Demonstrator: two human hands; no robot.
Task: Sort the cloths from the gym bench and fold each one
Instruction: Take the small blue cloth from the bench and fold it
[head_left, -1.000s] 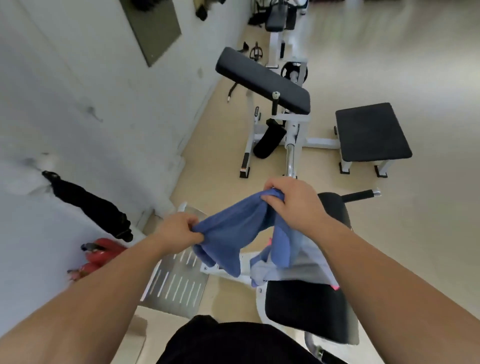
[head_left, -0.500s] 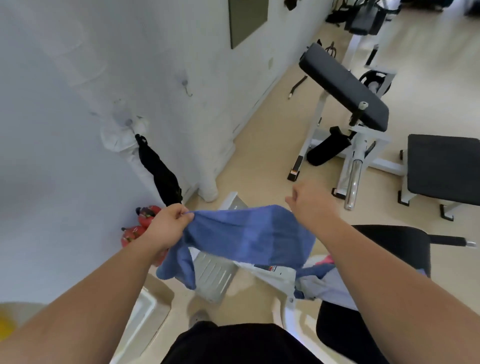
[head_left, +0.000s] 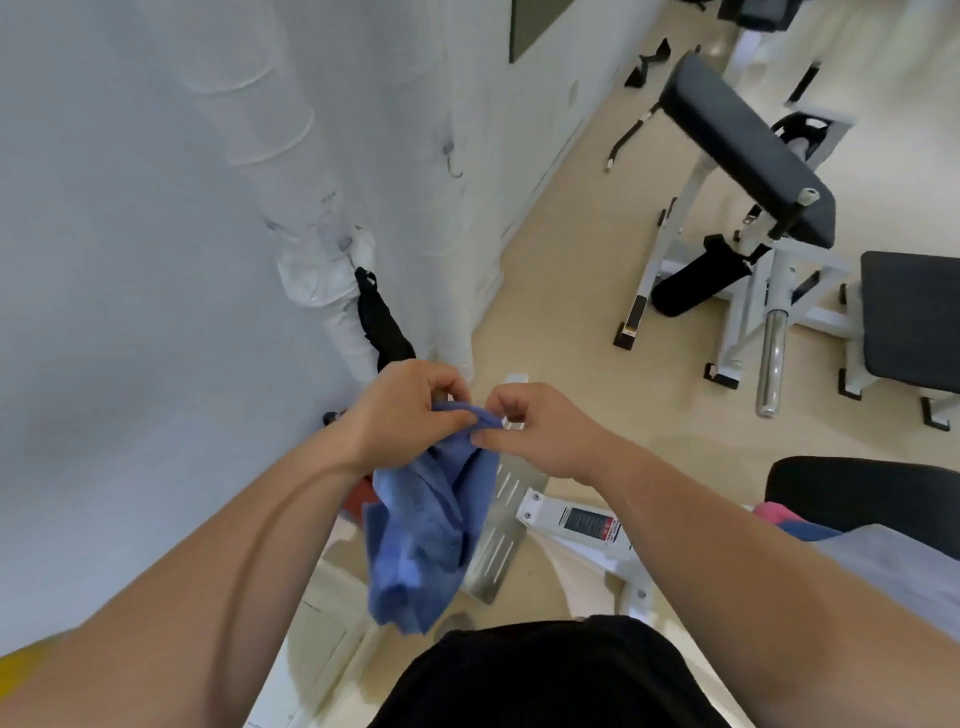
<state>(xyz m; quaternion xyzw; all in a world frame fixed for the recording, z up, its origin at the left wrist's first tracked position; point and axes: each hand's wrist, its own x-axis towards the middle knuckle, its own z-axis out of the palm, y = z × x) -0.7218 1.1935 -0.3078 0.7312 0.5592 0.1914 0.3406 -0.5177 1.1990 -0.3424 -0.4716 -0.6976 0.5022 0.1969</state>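
Note:
A blue cloth (head_left: 423, 530) hangs doubled in the air in front of me, above the floor. My left hand (head_left: 402, 415) pinches its top edge between thumb and fingers. My right hand (head_left: 540, 431) is right beside it and pinches the same top edge at its corner. The gym bench (head_left: 872, 493) with its black pad is at the right edge. On it lie a grey cloth (head_left: 893, 566), a pink cloth (head_left: 774, 512) and another blue cloth (head_left: 810, 531), each partly hidden by my right forearm.
A white wall (head_left: 156, 260) stands close on the left, with a black item (head_left: 382, 325) hanging by a wrapped pipe. A metal footplate (head_left: 506, 535) lies below the cloth. Another white-framed machine with black pads (head_left: 748, 140) stands on the beige floor at the back right.
My hands have come together, bringing the two ends of the blue cloth side by side, so it now hangs doubled instead of stretched wide. The view has turned left toward the wall.

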